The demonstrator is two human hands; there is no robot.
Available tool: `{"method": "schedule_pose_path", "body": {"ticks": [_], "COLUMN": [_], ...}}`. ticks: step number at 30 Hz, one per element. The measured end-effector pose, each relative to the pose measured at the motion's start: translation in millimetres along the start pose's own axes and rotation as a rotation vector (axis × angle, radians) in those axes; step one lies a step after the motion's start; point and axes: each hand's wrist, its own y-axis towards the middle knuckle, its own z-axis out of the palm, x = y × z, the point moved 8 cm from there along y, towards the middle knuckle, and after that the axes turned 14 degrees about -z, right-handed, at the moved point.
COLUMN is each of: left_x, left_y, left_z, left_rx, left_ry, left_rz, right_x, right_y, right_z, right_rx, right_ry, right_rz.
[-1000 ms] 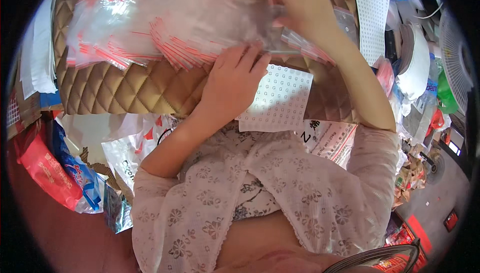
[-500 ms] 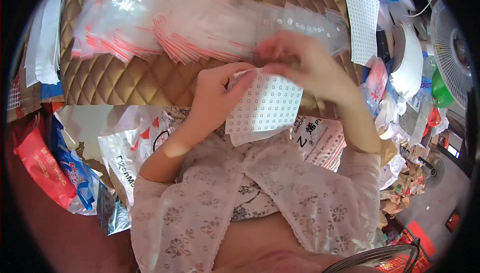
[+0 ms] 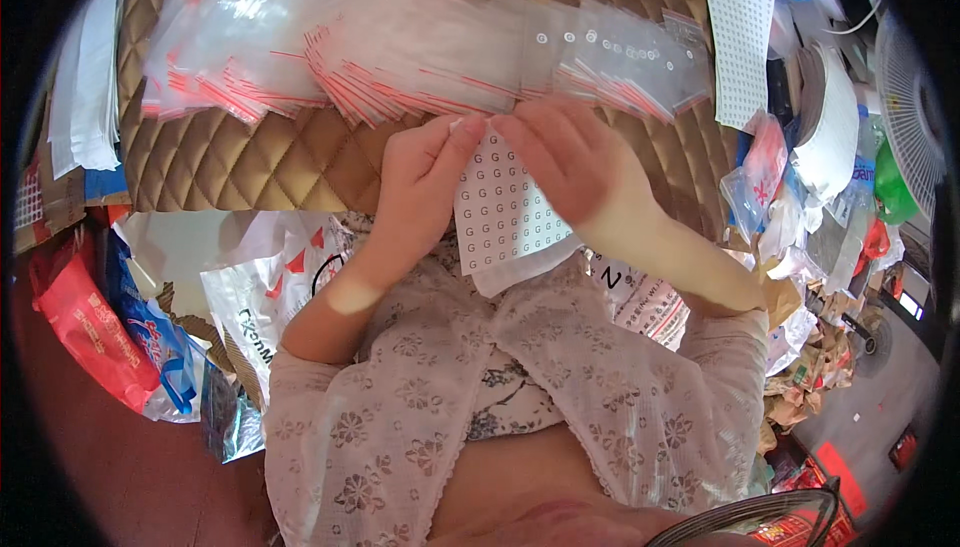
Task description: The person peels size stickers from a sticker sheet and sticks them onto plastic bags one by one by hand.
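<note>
A white sheet of small round-cornered printed stickers (image 3: 490,212) hangs below my fingers, with a paler backing edge showing at its bottom. My left hand (image 3: 420,182) is closed, pinching the sheet's upper left corner between thumb and fingers. Against the top edge, my right hand (image 3: 575,162) is closed too, its fingertips meeting the left thumb; whether a loose sticker is between them is hidden. Just beyond the hands, clear zip bags (image 3: 620,52), each with a small round white sticker, lie fanned out. A larger spread of clear zip bags with red seal strips (image 3: 390,42) lies to their left.
The bags rest on a brown quilted surface (image 3: 270,162). Another sticker sheet (image 3: 738,37) lies at its right edge, near white papers (image 3: 828,122) and a fan (image 3: 908,97). White papers (image 3: 90,77) hang at the left; a red bag (image 3: 95,322) stands below.
My right hand has come back from the stickered bags to the sheet's top edge. Another stickered bag area now shows uncovered. The sheet is slightly tilted and partly covered by the right hand.
</note>
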Motion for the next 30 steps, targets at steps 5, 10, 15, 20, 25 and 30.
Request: {"method": "schedule_pose_path", "body": {"ticks": [5, 10, 15, 20, 25, 30], "left_x": [-24.3, -27.8, -19.0, -20.1, -18.1, -15.9], "left_y": [0.3, 1.8, 11.5, 10.7, 9.7, 7.5], "left_z": [-13.9, 15.3, 18.3, 18.6, 20.1, 24.3], "left_rx": [-0.222, -0.31, -0.224, -0.201, -0.173, -0.163], "left_ry": [0.509, 1.162, 1.203, 1.131, 1.154, 1.148], "left_rz": [0.338, 0.721, 0.683, 0.686, 0.718, 0.783], "right_x": [1.3, -122.2, -123.1, -137.8, -122.2, -113.8], "right_y": [6.9, 24.7, 48.7, 43.1, 59.2, 51.3], "right_z": [4.3, 13.4, 44.7, 27.9, 21.6, 47.0], "right_rx": [0.09, -0.037, 0.18, 0.236, 0.216, 0.098], "right_ry": [0.002, 0.42, 0.41, 0.101, 0.458, 0.376], "right_rz": [-0.13, 0.36, 0.237, 0.337, 0.323, 0.136]}}
